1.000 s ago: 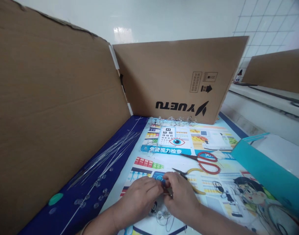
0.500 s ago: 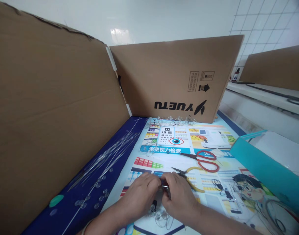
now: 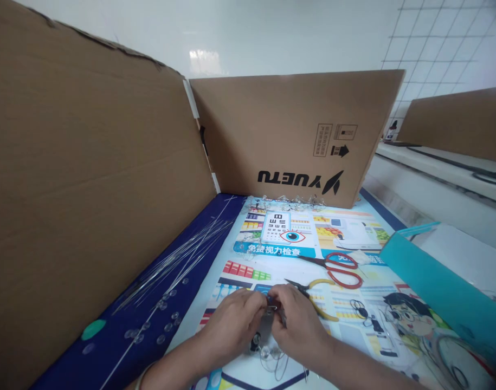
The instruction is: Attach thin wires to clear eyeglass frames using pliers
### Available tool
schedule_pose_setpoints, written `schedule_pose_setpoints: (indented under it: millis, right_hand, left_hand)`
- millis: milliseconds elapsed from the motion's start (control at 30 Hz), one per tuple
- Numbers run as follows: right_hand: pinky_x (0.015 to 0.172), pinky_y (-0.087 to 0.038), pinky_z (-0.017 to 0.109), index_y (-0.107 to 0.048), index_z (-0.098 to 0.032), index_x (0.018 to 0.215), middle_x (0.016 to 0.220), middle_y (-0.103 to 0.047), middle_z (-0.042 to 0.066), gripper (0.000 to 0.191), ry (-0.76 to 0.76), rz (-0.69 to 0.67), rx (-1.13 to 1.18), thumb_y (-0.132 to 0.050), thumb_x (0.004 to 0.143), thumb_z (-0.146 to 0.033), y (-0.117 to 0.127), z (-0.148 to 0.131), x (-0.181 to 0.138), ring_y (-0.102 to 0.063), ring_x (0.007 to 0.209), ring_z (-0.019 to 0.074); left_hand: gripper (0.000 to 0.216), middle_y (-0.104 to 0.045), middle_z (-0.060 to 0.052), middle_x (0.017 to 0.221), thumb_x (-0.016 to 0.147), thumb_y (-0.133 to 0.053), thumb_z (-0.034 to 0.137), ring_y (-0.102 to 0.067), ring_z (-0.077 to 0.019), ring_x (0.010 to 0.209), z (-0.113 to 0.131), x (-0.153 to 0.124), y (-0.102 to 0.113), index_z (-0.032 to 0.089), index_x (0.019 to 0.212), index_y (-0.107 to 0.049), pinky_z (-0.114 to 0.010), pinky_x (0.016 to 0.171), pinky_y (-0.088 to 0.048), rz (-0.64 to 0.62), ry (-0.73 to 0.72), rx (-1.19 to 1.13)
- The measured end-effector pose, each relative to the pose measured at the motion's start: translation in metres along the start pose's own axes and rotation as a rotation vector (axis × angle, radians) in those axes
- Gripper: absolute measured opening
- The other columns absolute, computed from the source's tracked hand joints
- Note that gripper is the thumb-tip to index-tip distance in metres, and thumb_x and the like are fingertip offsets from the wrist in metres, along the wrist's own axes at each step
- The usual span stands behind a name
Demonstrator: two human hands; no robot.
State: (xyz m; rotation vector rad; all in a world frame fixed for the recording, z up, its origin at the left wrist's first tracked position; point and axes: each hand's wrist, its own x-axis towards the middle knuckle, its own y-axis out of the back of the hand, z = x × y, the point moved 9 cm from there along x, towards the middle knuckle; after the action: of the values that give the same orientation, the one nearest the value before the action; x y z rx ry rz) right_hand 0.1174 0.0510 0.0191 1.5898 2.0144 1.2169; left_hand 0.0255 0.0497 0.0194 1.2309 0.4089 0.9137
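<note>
My left hand point(image 3: 235, 322) and my right hand point(image 3: 298, 325) meet low in the middle of the view, fingertips pinched together. Between them shows a short, shiny piece of wire point(image 3: 271, 308); most of what the fingers grip is hidden. Clear round beads point(image 3: 265, 353) and thin wire loops point(image 3: 281, 369) lie or hang just below the hands, next to a small black item point(image 3: 255, 342). Beyond my right hand lie pliers with yellow handles point(image 3: 322, 281). Scissors with red handles point(image 3: 327, 262) rest a little farther back.
Loose straight wires point(image 3: 178, 260) and several clear beads point(image 3: 168, 327) lie on the blue strip at left, near a green disc point(image 3: 94, 329). Cardboard panels point(image 3: 231, 135) stand at left and back. A teal box point(image 3: 435, 271) sits at right. Beaded wire pieces point(image 3: 288, 203) line the back panel.
The fingers have shifted slightly, and the wire between them shows a little more. The camera view has tilted slightly; the tools lie as before.
</note>
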Motion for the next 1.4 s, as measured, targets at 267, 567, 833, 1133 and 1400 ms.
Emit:
schedule_pose_setpoints:
  millis: [267,567,833,1133,1400]
  right_hand:
    - [0.07,-0.038,0.028,-0.049,-0.021,0.091,0.083,-0.052,0.001,0.034,0.009,-0.014,0.005,-0.045,0.063,-0.004,-0.001,-0.002,0.0,-0.048,0.079,0.0174]
    - [0.068,-0.037,0.026,-0.049,-0.021,0.086,0.08,-0.051,0.0,0.028,0.01,0.014,0.103,-0.045,0.065,-0.003,0.0,0.003,0.003,-0.048,0.075,0.0151]
    - [0.066,-0.038,0.024,-0.044,-0.022,0.086,0.078,-0.05,-0.002,0.029,-0.01,0.011,0.156,-0.044,0.065,-0.002,-0.002,0.005,0.003,-0.049,0.074,0.0137]
    - [0.063,-0.04,0.023,-0.04,-0.022,0.089,0.078,-0.052,-0.003,0.03,-0.028,-0.006,0.18,-0.046,0.066,-0.004,-0.004,0.004,0.005,-0.052,0.07,0.0127]
    - [0.067,-0.039,0.027,-0.043,-0.022,0.089,0.078,-0.053,-0.001,0.029,-0.018,-0.014,0.133,-0.046,0.065,-0.005,-0.004,0.002,0.002,-0.051,0.075,0.0161]
  left_hand:
    - [0.014,-0.057,-0.002,0.074,0.088,-0.034,0.015,-0.05,-0.0177,0.068,0.003,0.0,0.006,0.019,0.079,-0.045,-0.028,0.062,-0.035,0.017,-0.006,-0.005]
    - [0.012,-0.054,0.0,0.072,0.086,-0.035,0.013,-0.05,-0.0154,0.066,-0.003,0.002,0.011,0.019,0.079,-0.042,-0.024,0.059,-0.036,0.051,0.108,-0.276]
    - [0.01,-0.054,0.002,0.072,0.086,-0.039,0.013,-0.05,-0.0129,0.065,-0.008,-0.001,0.008,0.019,0.081,-0.046,-0.022,0.06,-0.036,0.152,0.148,-0.422]
    - [0.009,-0.055,0.0,0.075,0.086,-0.041,0.015,-0.05,-0.0124,0.067,-0.008,0.004,0.011,0.018,0.08,-0.048,-0.022,0.061,-0.038,0.13,0.13,-0.595]
    - [0.013,-0.054,0.0,0.078,0.089,-0.036,0.013,-0.048,-0.0129,0.069,-0.007,0.002,0.009,0.019,0.081,-0.044,-0.023,0.062,-0.037,0.074,0.1,-0.537]
